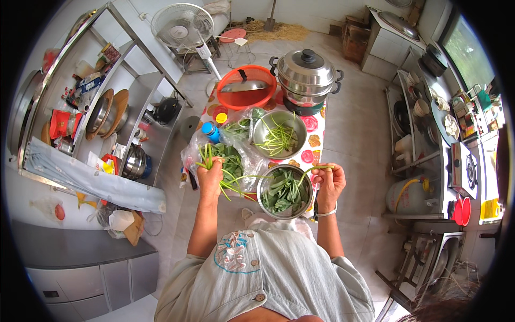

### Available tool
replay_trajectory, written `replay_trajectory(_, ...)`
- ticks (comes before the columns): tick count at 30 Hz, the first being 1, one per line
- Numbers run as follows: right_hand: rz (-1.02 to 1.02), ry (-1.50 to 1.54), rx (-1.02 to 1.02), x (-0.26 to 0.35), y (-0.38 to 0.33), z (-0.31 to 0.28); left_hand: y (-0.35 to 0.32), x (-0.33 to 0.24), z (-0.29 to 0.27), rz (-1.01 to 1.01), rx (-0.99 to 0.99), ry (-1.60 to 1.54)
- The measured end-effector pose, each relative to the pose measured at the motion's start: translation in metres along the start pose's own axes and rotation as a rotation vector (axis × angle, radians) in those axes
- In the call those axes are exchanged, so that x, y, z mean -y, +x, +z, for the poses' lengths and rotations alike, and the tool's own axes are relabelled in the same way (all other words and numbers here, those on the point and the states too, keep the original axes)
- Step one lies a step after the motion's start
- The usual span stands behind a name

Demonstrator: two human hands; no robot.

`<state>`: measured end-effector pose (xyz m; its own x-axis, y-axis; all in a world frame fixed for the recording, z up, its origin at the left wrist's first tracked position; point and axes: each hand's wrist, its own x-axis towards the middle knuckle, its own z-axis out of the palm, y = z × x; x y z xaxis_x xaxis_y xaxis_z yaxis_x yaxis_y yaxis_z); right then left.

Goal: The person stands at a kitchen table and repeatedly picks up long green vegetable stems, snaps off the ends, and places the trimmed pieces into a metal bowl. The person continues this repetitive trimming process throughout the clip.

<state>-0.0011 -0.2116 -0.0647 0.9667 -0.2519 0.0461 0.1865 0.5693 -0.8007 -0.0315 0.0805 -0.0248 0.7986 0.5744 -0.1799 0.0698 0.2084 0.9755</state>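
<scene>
My left hand (211,176) grips a bunch of green leafy stalks (229,161) that lie over a clear plastic bag (244,155) on the small table. My right hand (329,180) pinches a single green stem (316,169) just right of a steel bowl (268,204) filled with picked green leaves. Farther back stands a second steel bowl (261,129) holding long green stems.
An orange basin (225,91) with a lid, a stacked steel steamer pot (307,70), a blue-capped bottle (210,131) and the flowered tablecloth (314,142) crowd the table. Metal shelves (115,80) stand left, a fan (182,26) behind, a gas cylinder (406,196) and stove counter right.
</scene>
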Motion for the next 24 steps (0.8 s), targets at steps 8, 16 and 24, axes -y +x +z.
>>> replay_trajectory(8,-0.208,-0.908,0.363,-0.047,0.082,0.05,-0.007,-0.01,0.008,-0.073,0.208,-0.1)
replay_trajectory(16,0.233,-0.443,0.828,-0.022,0.001,0.088,-0.021,0.01,0.03,-0.079,0.392,0.133)
replay_trajectory(24,0.245,-0.462,0.701,-0.003,-0.014,0.069,-0.034,0.008,0.063,-0.023,0.637,0.122)
